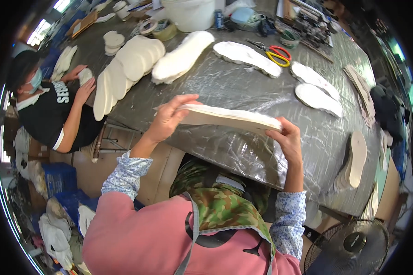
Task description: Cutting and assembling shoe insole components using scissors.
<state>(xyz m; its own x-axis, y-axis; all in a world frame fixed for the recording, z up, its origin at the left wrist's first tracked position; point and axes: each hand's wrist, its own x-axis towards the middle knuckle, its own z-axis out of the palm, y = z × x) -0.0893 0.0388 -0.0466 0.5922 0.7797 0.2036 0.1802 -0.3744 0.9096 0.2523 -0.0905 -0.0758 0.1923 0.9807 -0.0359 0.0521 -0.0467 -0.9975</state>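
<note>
A: Entry: your left hand (167, 120) and right hand (287, 140) each close around one end of a flat stack of white insoles (229, 118), held level just above the near edge of the bench (234, 87).

B: Grip state?

A: Left fingers curl over the top of the stack's end, thumb beneath; right fingers wrap the other end. Neither hand is free.

B: Step?

A: By my reading, you're squaring the stack. Next calls for a flat set-down on the plastic-covered bench, near the laid-out insoles (245, 56) and the scissors (276, 54).

left hand (170, 118) raised, right hand (287, 137) gripping
</note>
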